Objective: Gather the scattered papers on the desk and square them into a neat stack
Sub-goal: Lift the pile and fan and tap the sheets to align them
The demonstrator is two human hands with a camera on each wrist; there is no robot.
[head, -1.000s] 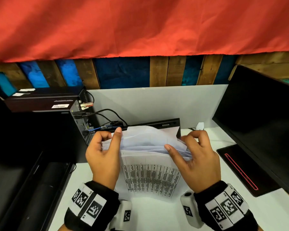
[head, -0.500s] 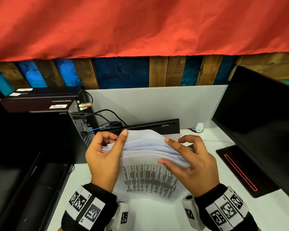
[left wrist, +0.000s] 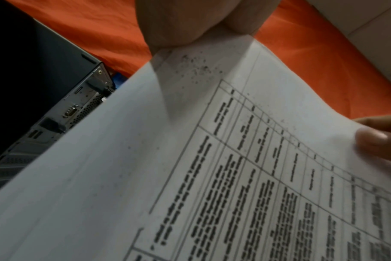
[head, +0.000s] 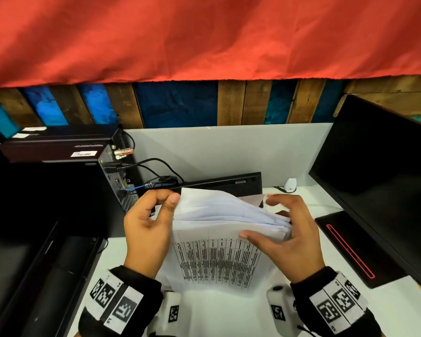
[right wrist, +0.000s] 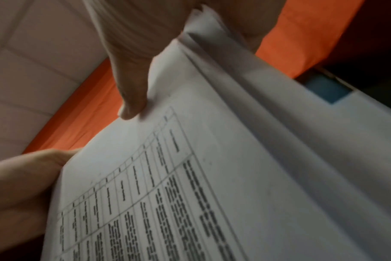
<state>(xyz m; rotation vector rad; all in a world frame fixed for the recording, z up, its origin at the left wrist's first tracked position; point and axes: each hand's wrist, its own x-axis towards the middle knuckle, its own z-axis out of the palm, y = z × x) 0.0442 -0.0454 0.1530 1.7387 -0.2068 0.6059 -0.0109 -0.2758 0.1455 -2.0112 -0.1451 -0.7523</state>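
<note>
1. papers [head: 219, 229]: one gathered sheaf, standing on its lower edge on the white bench [head: 229, 314], held between both hands in front of the person. top edges fan out unevenly, so not yet square. nearest sheet shows a printed table.
2. left hand [head: 146, 229]: grips the sheaf's left edge, thumb [head: 170, 203] on the near face, other fingers curled behind. the left wrist view shows the thumb pressed on the printed sheet. judgement: this side acts as the fixed stop while the other side is worked.
3. right hand [head: 284, 242]: at the right edge, fingers fairly wide and loosely bent; thumb [head: 250, 235] lies on the near face, index finger lifted above the top corner. whether the rear fingers clamp the sheets i cannot tell; the right wrist view is blurred.
4. judgement: sheaf is kept upright so loose sheets can drop to a common edge when tapped on the bench. gathering looks done; squaring is in hand.
5. risk, as judgement: loose right-side hold could let rear sheets slip or splay.
6. surroundings: black keyboard [head: 229, 184] leaning on the partition just behind the papers; computer case [head: 118, 181] with cables to the left; dark monitor [head: 384, 181] to the right.
</note>
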